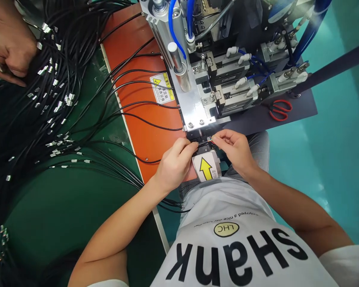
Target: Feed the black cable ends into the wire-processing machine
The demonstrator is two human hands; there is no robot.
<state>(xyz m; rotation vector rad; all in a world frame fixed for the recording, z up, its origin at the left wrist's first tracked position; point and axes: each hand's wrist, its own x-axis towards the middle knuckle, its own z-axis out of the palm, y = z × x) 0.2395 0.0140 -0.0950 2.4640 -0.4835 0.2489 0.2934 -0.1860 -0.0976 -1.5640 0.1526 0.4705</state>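
My left hand (176,162) pinches a black cable (151,161) close to its end, at the front of the machine (197,107). Just to the right, my right hand (233,148) has thumb and forefinger closed on the thin coloured wires (210,139) that come out of that cable end. The wires lie over a small dark fixture below the metal plate. Right below my hands is a white block (206,165) with a yellow arrow. More black cables run from the left into the machine's side, on the orange board (137,137).
On the green table (77,207) at left lies a large heap of black cables (48,99) with silvery ends. Another person's hand (12,48) rests at the heap's top left. Red-handled scissors (280,110) lie on the dark plate at right. Blue air tubes (175,28) rise above the machine.
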